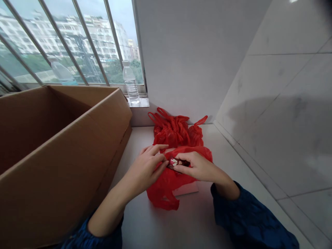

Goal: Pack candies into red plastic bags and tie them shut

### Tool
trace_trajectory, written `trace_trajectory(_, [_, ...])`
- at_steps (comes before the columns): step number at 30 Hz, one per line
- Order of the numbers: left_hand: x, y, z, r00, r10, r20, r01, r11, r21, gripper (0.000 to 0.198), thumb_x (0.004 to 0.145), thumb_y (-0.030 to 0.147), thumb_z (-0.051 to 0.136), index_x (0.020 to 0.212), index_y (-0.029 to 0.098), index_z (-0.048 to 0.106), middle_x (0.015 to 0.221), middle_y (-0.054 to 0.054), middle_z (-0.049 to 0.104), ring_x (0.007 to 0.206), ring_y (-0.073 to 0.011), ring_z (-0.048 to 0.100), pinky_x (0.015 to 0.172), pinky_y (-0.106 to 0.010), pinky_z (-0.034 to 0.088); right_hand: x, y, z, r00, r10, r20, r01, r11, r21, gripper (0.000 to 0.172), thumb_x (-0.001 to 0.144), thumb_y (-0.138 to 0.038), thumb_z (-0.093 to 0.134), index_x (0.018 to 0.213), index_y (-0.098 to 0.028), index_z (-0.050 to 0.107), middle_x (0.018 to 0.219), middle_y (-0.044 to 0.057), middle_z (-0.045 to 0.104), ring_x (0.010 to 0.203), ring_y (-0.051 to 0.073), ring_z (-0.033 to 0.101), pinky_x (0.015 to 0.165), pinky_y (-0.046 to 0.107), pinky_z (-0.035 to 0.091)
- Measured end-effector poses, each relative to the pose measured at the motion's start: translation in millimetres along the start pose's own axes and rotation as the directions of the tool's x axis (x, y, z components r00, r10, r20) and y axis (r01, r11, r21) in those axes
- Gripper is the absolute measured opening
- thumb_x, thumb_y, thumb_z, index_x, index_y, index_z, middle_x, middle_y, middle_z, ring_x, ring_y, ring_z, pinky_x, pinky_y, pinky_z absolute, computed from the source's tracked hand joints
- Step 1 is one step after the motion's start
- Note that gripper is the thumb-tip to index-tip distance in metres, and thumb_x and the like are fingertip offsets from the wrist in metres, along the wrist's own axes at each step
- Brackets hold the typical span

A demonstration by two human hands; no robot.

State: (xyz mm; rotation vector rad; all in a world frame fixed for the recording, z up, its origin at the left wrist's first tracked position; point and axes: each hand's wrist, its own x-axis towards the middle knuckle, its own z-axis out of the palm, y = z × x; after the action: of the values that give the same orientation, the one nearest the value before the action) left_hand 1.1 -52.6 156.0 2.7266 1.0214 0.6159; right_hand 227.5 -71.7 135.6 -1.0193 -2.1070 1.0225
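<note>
A small dark red packet (pixel 172 161) with a pale printed pattern is held above a spread red plastic bag (pixel 166 186). My right hand (pixel 198 166) grips it between thumb and fingers from the right, covering part of it. At the packet's left end, the thumb and index finger of my left hand (pixel 149 164) come together on it, while the other fingers reach out over the bag. Beneath the bag's near edge shows a flat pale sheet or card (pixel 186 188). Exactly what kind of packet it is, I cannot make out.
Several bunched red plastic bags (pixel 173 129) lie behind, against the wall. A large open cardboard box (pixel 64 148) stands on the left. A clear plastic bottle (pixel 130 83) is on the sill of the barred window, with another bottle (pixel 62 73) behind the box. Marble-patterned tiles (pixel 280 121) rise at right.
</note>
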Motion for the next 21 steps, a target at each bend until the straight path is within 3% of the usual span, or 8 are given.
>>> trace_trajectory(5, [2,4,-1.3,0.999,-0.021,-0.028,0.018,0.994,-0.107,0.012,0.099,0.028,0.053,0.104,0.023,0.063,0.133,-0.006,0.061,0.123,-0.0247,0.057,0.102,-0.046,0.042,-5,-5,-1,0.999,0.007,0.033,-0.006,1.0,-0.027,0.029,0.099,-0.04,0.054,0.079,-0.019,0.055,0.073,-0.004,0.047,0.066,0.011,0.043,0.059,0.025,0.033])
trace_trajectory(11, [1,5,-6.7,0.998,-0.008,-0.055,-0.001,0.986,-0.165,0.015,0.101,0.027,0.05,0.089,0.022,0.059,0.124,-0.002,0.065,0.116,-0.021,0.059,0.098,-0.042,0.04,-6,-10,-6,0.995,-0.075,0.063,0.073,0.997,0.035,0.025,0.099,-0.037,0.056,0.082,-0.019,0.058,0.076,-0.004,0.052,0.068,0.01,0.045,0.061,0.023,0.035])
trace_trajectory(17, [0,7,-8.5,0.999,-0.015,-0.033,0.008,0.975,-0.223,0.018,0.102,0.027,0.048,0.087,0.022,0.057,0.12,-0.002,0.066,0.119,-0.0195,0.058,0.101,-0.04,0.037,-5,-13,-10,0.991,-0.083,0.109,0.076,0.994,0.075,0.029,0.099,-0.043,0.055,0.082,-0.018,0.059,0.077,-0.003,0.054,0.066,0.01,0.046,0.061,0.024,0.037])
trace_trajectory(21, [1,4,-7.1,0.998,-0.039,-0.039,0.033,0.989,-0.144,0.017,0.102,0.029,0.047,0.09,0.022,0.057,0.118,-0.002,0.066,0.115,-0.0207,0.06,0.1,-0.04,0.038,-11,-13,-12,0.995,-0.029,0.093,0.034,0.998,-0.046,0.028,0.098,-0.04,0.056,0.079,-0.019,0.058,0.073,-0.004,0.054,0.064,0.01,0.046,0.059,0.023,0.034])
